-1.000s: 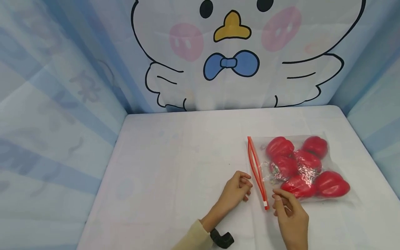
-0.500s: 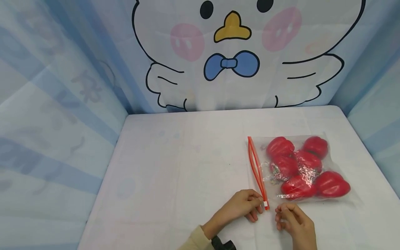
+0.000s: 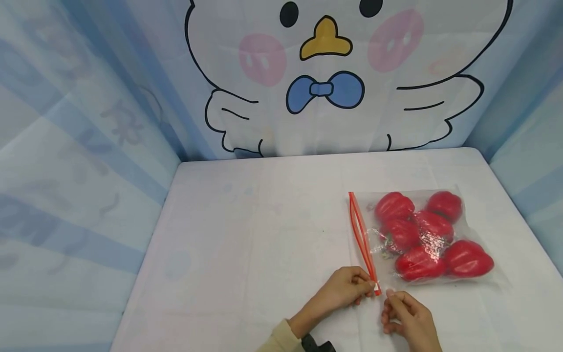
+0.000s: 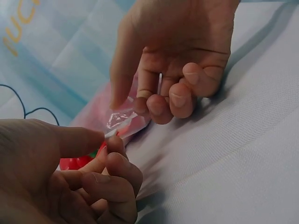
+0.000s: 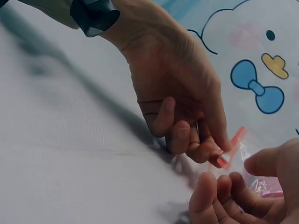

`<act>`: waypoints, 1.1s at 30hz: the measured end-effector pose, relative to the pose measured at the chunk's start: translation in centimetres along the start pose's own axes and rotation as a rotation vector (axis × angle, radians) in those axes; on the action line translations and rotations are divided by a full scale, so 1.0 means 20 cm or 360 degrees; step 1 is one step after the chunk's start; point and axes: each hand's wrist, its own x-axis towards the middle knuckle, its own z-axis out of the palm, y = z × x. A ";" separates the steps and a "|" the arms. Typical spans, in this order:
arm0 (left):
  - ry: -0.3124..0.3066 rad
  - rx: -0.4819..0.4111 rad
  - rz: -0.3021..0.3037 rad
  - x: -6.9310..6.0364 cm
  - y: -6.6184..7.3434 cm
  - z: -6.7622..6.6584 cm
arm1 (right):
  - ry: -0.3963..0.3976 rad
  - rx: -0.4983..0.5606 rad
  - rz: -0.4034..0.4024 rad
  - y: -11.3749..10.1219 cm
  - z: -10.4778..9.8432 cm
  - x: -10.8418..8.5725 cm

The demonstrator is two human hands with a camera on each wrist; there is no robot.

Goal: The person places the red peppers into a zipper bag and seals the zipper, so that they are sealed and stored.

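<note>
A clear zip bag with several red bell peppers inside lies flat on the right part of the table. Its red zip strip faces left, the two edges bowed apart along the middle. At the strip's near end, my left hand pinches the white slider between thumb and index finger. Just right of that end is my right hand, its fingers loosely bent; the right wrist view shows a gap between thumb and fingertips, with nothing held.
A white cloth covers the table. Behind it hangs a curtain with a cartoon bird, and blue curtains stand at both sides. A black strap is on my left wrist.
My left hand has come nearer and to the right, from beside the strip to its near end, and now pinches it. My right hand has drawn back from the bag's near edge.
</note>
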 end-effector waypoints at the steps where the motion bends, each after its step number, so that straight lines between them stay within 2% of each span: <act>1: 0.0003 -0.0004 -0.0003 0.00 0.00 0.00 | -0.0005 -0.0021 0.0014 0.00 0.00 0.00; 5: 0.0008 0.0008 -0.0007 0.00 0.00 0.00 | -0.0044 -0.0066 0.0054 -0.01 0.00 0.00; 9: 0.0002 0.0019 -0.0002 0.01 0.00 0.01 | -0.0078 -0.0017 0.0080 -0.01 0.01 0.02; 15: -0.0019 0.0041 0.0011 0.02 -0.01 0.03 | -0.0151 0.0171 0.0100 0.01 0.02 0.02; 18: -0.0001 0.0047 0.0031 0.02 -0.01 0.04 | -0.0148 0.0265 0.0100 0.01 0.02 0.02; 24: 0.0053 0.0059 0.0033 0.03 -0.03 0.04 | -0.0136 0.0325 0.0017 0.03 0.03 0.03; 29: 0.0089 -0.0025 0.0011 0.03 -0.03 0.08 | -0.0119 0.0316 -0.0056 0.04 0.04 0.02; 33: 0.0083 -0.0083 0.0036 0.04 -0.04 0.09 | -0.0104 0.0328 -0.0080 0.05 0.04 0.03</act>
